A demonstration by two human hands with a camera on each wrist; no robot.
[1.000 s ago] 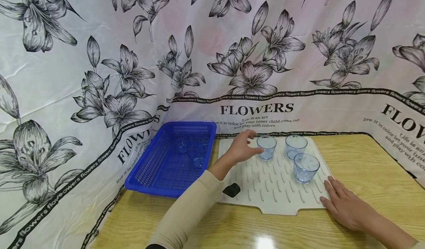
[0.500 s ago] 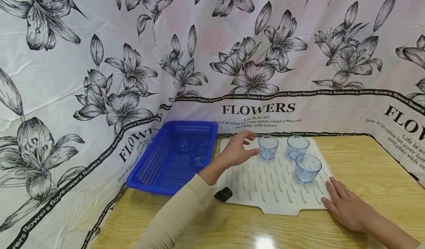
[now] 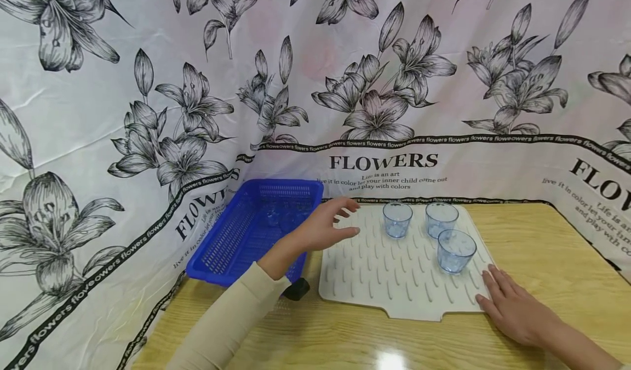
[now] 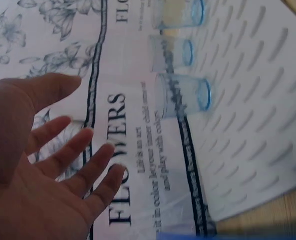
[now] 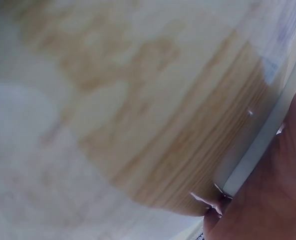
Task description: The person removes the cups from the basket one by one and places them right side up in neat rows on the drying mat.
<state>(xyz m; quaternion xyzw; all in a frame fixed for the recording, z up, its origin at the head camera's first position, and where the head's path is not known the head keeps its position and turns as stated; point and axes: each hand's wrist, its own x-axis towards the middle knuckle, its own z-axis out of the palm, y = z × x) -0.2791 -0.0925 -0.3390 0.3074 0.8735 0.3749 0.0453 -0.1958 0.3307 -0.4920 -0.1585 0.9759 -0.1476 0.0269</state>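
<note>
From afar I'm watching the left hand [image 3: 324, 226] hovering wide, empty; the straight-fingered right hand [image 3: 515, 308] is touching a white ridged mat [image 3: 376, 292]; shoving it risks toppling three clear-blue tumblers [image 3: 397, 222].

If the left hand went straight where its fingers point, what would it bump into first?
Likely the leftmost glass on the white mat, though the left hand might pass above it.
</note>
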